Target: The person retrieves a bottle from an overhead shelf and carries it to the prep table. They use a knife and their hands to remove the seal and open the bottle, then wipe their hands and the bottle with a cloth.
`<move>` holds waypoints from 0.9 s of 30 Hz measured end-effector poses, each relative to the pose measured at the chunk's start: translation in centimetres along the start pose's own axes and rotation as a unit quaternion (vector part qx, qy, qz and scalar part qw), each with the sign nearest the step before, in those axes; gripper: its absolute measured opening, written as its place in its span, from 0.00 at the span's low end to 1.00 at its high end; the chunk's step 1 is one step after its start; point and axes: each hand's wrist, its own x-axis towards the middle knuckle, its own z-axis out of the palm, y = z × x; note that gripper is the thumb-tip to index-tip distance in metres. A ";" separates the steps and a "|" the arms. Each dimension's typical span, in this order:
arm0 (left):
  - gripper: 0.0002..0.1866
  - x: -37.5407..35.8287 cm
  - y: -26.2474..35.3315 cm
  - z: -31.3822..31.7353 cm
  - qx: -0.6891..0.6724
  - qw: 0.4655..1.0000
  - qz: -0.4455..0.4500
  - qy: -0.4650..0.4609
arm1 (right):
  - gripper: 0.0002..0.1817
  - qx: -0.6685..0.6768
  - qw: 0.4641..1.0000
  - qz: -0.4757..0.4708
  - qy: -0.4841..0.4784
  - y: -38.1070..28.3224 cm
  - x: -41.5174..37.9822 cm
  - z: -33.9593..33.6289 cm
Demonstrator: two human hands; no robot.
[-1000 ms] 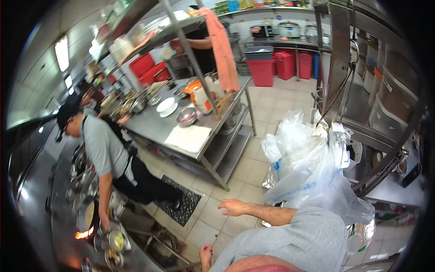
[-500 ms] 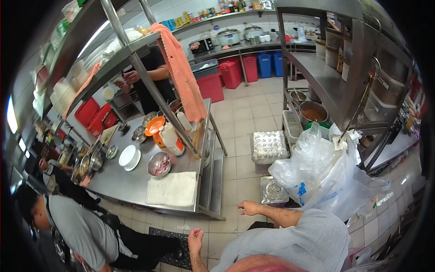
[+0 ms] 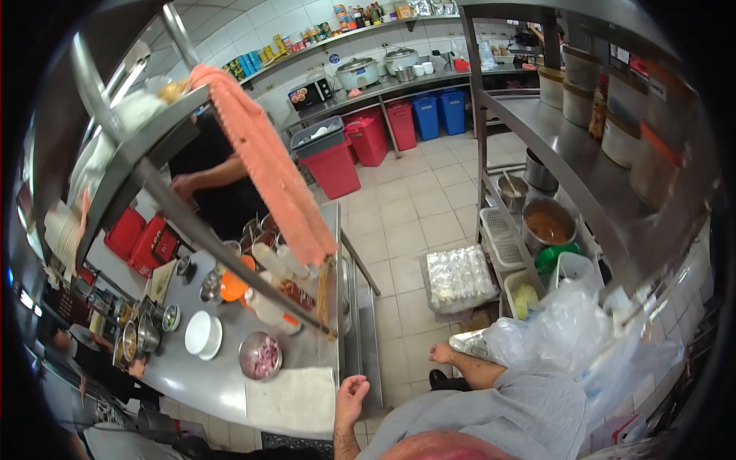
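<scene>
My left hand (image 3: 353,399) hangs loosely curled with nothing visible in it, near the corner of the steel table (image 3: 222,399). Closest to it lies a folded cream cloth (image 3: 291,399). My right hand (image 3: 441,353) is low, fingers slack and holding nothing I can see, beside a foil-covered container (image 3: 469,344) on the floor side. On the table stand a metal bowl of chopped purplish pieces (image 3: 261,356), a white bowl on a plate (image 3: 204,334) and several squeeze bottles (image 3: 268,307).
A wrapped stack of egg-like trays (image 3: 458,277) sits ahead on the tiled floor. The right-hand rack (image 3: 529,126) holds tubs, with a pot of reddish-brown food (image 3: 547,224) below. Plastic bags (image 3: 560,322) bulge at right. Co-workers stand at left; an orange towel (image 3: 264,165) hangs there.
My view has moved forward along the aisle. The table corner is now beside my left hand, and the bags are closer to my right side. The grey-shirted co-worker has slipped mostly out of view.
</scene>
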 end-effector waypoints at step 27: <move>0.14 32.2 15.1 2.2 -0.042 0.996 0.082 -0.002 | 0.22 -0.204 0.967 0.112 -0.104 4.2 28.7 -18.2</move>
